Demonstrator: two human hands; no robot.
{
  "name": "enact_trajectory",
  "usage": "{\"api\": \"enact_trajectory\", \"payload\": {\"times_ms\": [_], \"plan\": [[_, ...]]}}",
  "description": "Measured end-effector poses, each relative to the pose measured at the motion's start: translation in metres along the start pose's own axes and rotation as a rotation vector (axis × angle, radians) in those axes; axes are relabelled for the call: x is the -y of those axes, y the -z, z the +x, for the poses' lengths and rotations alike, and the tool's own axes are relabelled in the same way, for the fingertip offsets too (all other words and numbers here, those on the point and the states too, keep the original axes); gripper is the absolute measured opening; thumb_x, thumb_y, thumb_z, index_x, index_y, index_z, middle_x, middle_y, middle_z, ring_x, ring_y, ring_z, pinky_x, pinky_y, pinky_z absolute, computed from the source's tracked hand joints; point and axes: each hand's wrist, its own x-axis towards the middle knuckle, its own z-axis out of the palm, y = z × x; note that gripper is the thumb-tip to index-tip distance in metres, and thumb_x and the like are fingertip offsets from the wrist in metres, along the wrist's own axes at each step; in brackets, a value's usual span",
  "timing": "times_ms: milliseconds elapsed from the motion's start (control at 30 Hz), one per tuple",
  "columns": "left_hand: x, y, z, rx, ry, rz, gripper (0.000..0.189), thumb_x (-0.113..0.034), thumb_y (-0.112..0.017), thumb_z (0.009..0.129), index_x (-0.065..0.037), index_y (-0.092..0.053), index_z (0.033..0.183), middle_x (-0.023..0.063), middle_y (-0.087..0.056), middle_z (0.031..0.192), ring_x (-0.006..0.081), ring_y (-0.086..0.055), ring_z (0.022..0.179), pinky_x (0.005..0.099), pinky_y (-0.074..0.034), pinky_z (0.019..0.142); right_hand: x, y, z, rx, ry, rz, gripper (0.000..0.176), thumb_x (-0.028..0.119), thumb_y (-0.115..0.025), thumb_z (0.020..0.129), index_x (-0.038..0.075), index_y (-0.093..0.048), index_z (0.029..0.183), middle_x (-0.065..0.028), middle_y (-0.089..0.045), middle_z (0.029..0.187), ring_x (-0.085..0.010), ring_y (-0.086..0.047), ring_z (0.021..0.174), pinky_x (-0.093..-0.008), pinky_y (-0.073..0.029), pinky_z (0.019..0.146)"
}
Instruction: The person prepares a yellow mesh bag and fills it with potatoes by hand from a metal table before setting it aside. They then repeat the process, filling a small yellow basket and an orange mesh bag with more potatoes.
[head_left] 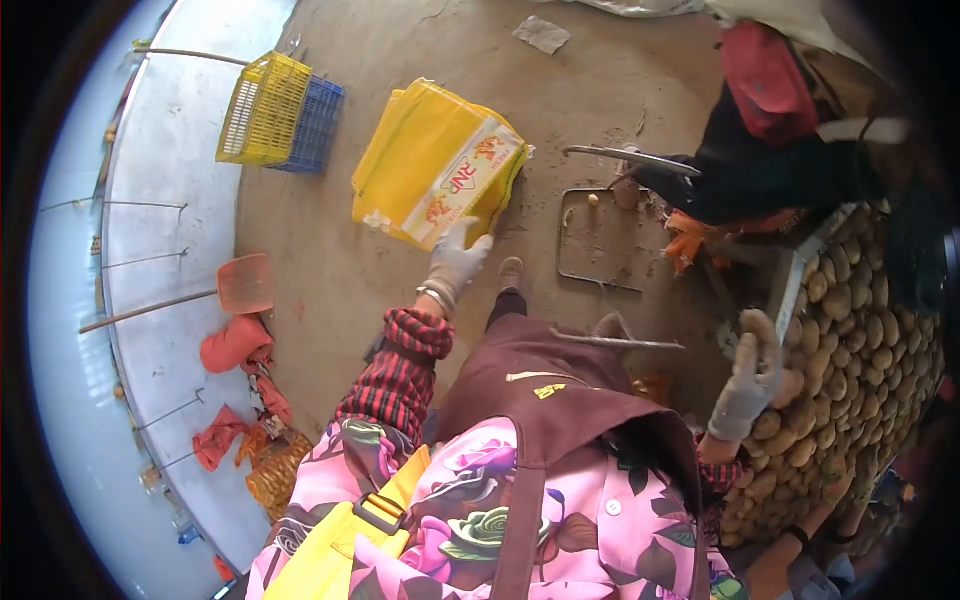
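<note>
My left hand (pixel 459 262), in a pale glove, reaches forward with its fingers apart at the near edge of a stack of yellow mesh bags (pixel 405 165). The bags lie on the floor and carry a printed white band. No bag shows in its grasp. To the right, my right hand (pixel 748 385), also gloved, is raised with its fingers stretched out and nothing visible in them. It is beside a large heap of potatoes (pixel 845 370), overlapping the heap's near edge in this view.
Yellow (pixel 265 108) and blue (pixel 318 125) crates stand at the far left. An orange shovel (pixel 245 284) and red cloths (pixel 237 345) lie along the left wall. A metal frame (pixel 560 235) rests on the floor. Another person (pixel 765 160) stands at the right; another person's arm (pixel 785 555) reaches in below.
</note>
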Motion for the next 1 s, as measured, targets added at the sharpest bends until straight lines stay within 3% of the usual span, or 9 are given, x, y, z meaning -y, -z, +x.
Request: {"api": "enact_trajectory", "payload": {"times_ms": [100, 200, 267, 333, 367, 567, 700, 833, 1000], "plan": [[0.088, 0.027, 0.065, 0.035, 0.102, 0.173, 0.057, -0.034, -0.070, 0.083, -0.006, -0.059, 0.131, 0.0229, -0.060, 0.127, 0.0370, -0.055, 0.123, 0.0429, -0.042, 0.106, 0.011, -0.087, -0.030, 0.181, -0.064, 0.018, 0.026, -0.002, -0.053, 0.095, -0.003, -0.062, 0.119, -0.0088, -0.065, 0.115, -0.0143, -0.061, 0.103, -0.0278, -0.048, 0.091], [0.093, 0.049, 0.119, 0.087, 0.073, 0.220, 0.059, -0.034, -0.069, 0.081, -0.012, -0.058, 0.134, 0.0206, -0.058, 0.133, 0.0374, -0.053, 0.125, 0.0446, -0.042, 0.106, 0.005, -0.134, -0.071, 0.339, -0.410, 0.105, 0.024, -0.004, -0.058, 0.093, -0.002, -0.063, 0.116, -0.0064, -0.065, 0.108, -0.0118, -0.062, 0.089, -0.0237, -0.051, 0.075], [0.098, 0.042, 0.171, 0.148, -0.024, 0.395, 0.060, -0.035, -0.069, 0.080, -0.013, -0.057, 0.135, 0.0182, -0.057, 0.134, 0.0365, -0.051, 0.127, 0.0452, -0.041, 0.106, 0.003, -0.158, -0.085, 0.459, -0.269, -0.044, 0.024, -0.003, -0.059, 0.093, -0.002, -0.062, 0.117, -0.0052, -0.064, 0.106, -0.0106, -0.061, 0.087, -0.0231, -0.050, 0.074], [0.096, 0.023, 0.224, 0.159, -0.163, 0.416, 0.064, -0.038, -0.068, 0.080, -0.014, -0.052, 0.137, 0.0178, -0.054, 0.136, 0.0358, -0.049, 0.128, 0.0464, -0.040, 0.107, 0.015, -0.179, -0.092, 0.498, -0.465, 0.007, 0.025, -0.002, -0.061, 0.091, -0.001, -0.064, 0.115, -0.0074, -0.066, 0.103, -0.0136, -0.062, 0.087, -0.0265, -0.050, 0.076], [0.089, 0.014, 0.242, 0.180, -0.168, 0.401, 0.064, -0.038, -0.068, 0.080, -0.014, -0.052, 0.137, 0.0178, -0.054, 0.136, 0.0358, -0.049, 0.128, 0.0464, -0.040, 0.107, 0.008, -0.184, -0.095, 0.528, -0.261, -0.194, 0.025, 0.000, -0.062, 0.088, 0.000, -0.065, 0.113, -0.0107, -0.067, 0.100, -0.0190, -0.063, 0.086, -0.0303, -0.050, 0.078], [0.095, -0.006, 0.308, -0.088, -0.166, 0.649, 0.079, -0.037, -0.075, 0.077, -0.016, -0.041, 0.145, 0.0200, -0.045, 0.142, 0.0349, -0.044, 0.133, 0.0451, -0.037, 0.109, 0.028, -0.184, -0.099, 0.467, -0.379, -0.399, 0.029, 0.006, -0.064, 0.089, -0.002, -0.065, 0.117, -0.0154, -0.068, 0.108, -0.0249, -0.065, 0.103, -0.0348, -0.050, 0.091], [0.110, -0.001, 0.315, 0.000, -0.223, 0.589, 0.012, -0.013, -0.065, 0.081, -0.009, -0.066, 0.091, 0.0125, -0.059, 0.113, 0.0342, -0.058, 0.108, 0.0465, -0.050, 0.089, 0.019, -0.187, -0.099, 0.479, -0.473, -0.409, 0.030, 0.006, -0.064, 0.089, -0.002, -0.064, 0.118, -0.0156, -0.067, 0.111, -0.0260, -0.064, 0.105, -0.0349, -0.049, 0.093], [0.122, -0.004, 0.332, -0.009, -0.252, 0.613, 0.014, -0.012, -0.067, 0.078, -0.008, -0.066, 0.091, 0.0134, -0.062, 0.105, 0.0340, -0.060, 0.102, 0.0455, -0.050, 0.086, 0.020, -0.209, -0.096, 0.489, -0.477, -0.378, 0.030, 0.007, -0.064, 0.089, -0.003, -0.064, 0.117, -0.0158, -0.067, 0.111, -0.0264, -0.065, 0.104, -0.0346, -0.050, 0.092], [0.148, 0.053, 0.312, -0.279, -0.239, 0.094, 0.009, -0.005, -0.067, 0.072, -0.004, -0.065, 0.081, 0.0160, -0.063, 0.082, 0.0311, -0.063, 0.085, 0.0387, -0.051, 0.081, 0.034, -0.224, -0.095, 0.532, -0.493, -0.332, 0.029, 0.009, -0.064, 0.089, -0.002, -0.064, 0.116, -0.0152, -0.068, 0.109, -0.0270, -0.065, 0.103, -0.0355, -0.050, 0.090]]}}
